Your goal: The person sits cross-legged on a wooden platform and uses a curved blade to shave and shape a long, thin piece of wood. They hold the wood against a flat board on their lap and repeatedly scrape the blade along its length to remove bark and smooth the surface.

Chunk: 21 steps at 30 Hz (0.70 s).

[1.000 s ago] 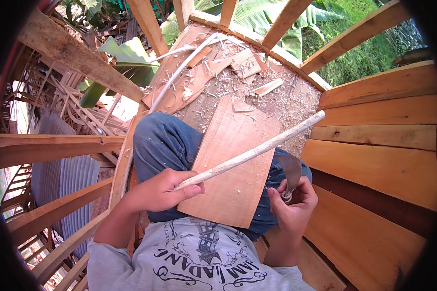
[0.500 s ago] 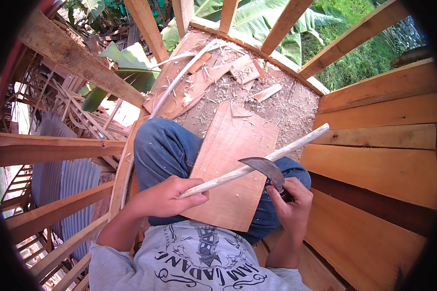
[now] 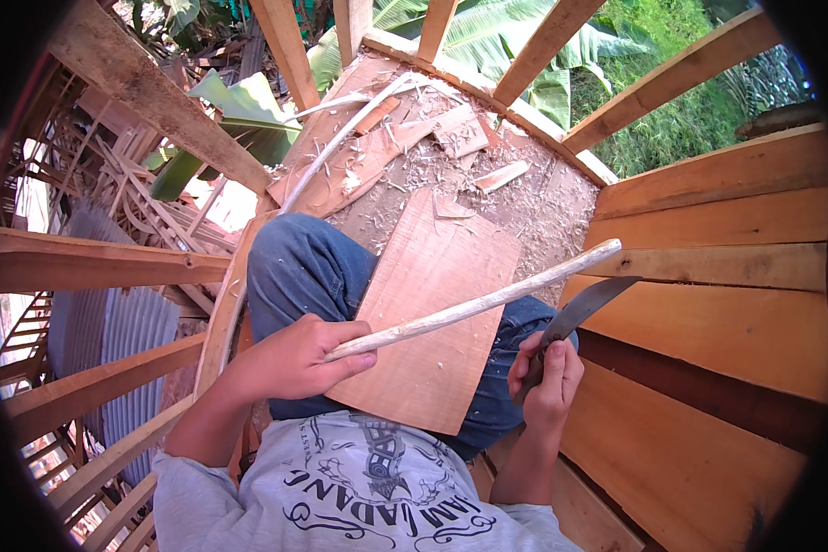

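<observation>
Fingers of the left hand (image 3: 290, 361) are staying clamped around the near end of the long pale peeled wooden stick (image 3: 474, 302), which is lying across the flat reddish wooden board (image 3: 432, 313) on the lap. Beside that board, the right hand (image 3: 550, 375) is gripping the curved dark-bladed knife (image 3: 580, 313), now drawn back off the stick, suggesting a pause between shaving strokes.

Near end of the pale stick (image 3: 474, 305) hidden inside the left hand (image 3: 294, 361); knife (image 3: 580, 311) handle buried in the right hand (image 3: 547, 382); wooden board (image 3: 432, 313) covers the lap at centre frame; both elbows cut by the lower edge.
</observation>
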Available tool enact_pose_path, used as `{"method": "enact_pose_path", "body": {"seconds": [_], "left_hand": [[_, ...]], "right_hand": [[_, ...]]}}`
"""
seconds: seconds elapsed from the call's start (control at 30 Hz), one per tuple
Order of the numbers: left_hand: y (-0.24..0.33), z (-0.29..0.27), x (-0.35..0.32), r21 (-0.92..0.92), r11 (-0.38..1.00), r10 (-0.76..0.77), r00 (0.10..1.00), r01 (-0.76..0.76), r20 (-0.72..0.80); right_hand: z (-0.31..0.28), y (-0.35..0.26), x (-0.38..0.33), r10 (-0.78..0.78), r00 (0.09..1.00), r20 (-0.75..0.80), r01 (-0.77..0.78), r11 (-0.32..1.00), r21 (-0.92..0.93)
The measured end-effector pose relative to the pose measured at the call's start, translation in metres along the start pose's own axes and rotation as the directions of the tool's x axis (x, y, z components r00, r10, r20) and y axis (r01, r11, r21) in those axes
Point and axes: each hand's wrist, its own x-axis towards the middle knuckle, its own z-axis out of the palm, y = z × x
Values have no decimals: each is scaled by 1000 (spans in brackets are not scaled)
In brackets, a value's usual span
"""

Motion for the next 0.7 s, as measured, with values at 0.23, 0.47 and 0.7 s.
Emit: {"method": "enact_pose_path", "body": {"seconds": [0.23,0.47,0.7], "left_hand": [[9,-6,-6,117,993,0,1000,-1,3],[23,-8,-8,175,984,-18,997,6,68],[24,-6,-18,164,986,16,1000,-18,12]], "right_hand": [[7,5,-14,-57,996,63,49,992,119],[25,-2,-16,-14,923,384,87,981,-173],[32,-6,-19,-85,903,421,222,932,-288]]}}
